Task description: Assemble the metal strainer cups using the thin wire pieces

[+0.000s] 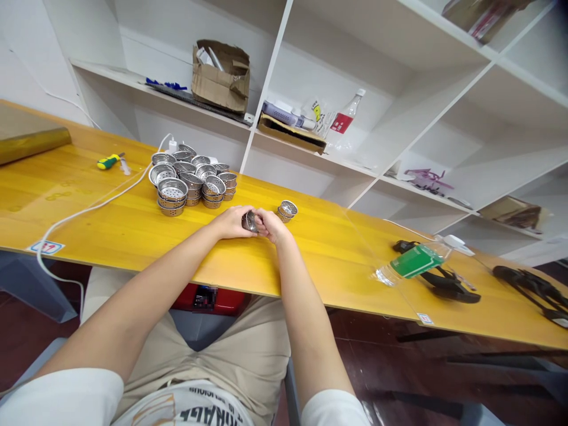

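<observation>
Between my hands, a little above the yellow table, is a small round metal strainer cup. My left hand wraps round its left side, fingers closed on it. On the other side my right hand has its fingers curled in against the cup's rim; part of the cup is hidden behind them. Just beyond my right hand stands a short stack of similar perforated metal cups. Several more stacks of these cups stand close together to the left, behind my left hand.
A white cable runs across the table's left part, near a green-yellow screwdriver. A bottle with a green label and black straps lie at right. White shelves rise behind, holding a cardboard box.
</observation>
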Motion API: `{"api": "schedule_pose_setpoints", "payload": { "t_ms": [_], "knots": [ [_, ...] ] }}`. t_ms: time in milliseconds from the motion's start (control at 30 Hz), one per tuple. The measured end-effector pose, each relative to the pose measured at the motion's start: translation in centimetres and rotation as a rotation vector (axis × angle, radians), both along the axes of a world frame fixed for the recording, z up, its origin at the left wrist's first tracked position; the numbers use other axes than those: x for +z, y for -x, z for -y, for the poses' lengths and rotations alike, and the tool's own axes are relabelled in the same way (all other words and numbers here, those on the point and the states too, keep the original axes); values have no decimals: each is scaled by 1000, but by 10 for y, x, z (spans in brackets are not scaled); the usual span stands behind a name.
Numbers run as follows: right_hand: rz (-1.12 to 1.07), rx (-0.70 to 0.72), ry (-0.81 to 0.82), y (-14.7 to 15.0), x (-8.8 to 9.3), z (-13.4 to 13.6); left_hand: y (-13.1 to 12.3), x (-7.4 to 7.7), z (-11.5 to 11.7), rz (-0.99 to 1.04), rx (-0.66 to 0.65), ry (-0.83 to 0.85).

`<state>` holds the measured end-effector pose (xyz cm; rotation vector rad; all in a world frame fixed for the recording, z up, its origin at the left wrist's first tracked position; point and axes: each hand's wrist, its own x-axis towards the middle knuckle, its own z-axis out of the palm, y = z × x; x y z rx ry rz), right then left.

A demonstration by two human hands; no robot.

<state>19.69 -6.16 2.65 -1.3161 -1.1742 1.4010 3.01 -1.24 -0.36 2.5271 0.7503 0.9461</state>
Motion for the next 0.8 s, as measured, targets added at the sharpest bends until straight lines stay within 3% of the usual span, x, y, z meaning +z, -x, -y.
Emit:
{"api": "schedule_pose_setpoints", "payload": {
  "t_ms": [267, 500, 800],
  "knots": [
    [57, -26, -52, 1, -1, 0, 1, 0, 0, 1, 6, 0],
    [434, -392, -478, -5, -11, -9, 4, 3, 2, 134, 86, 66],
    [105, -317, -201, -4, -4, -4, 0, 8, 9, 263, 135, 153]
  ]
}}
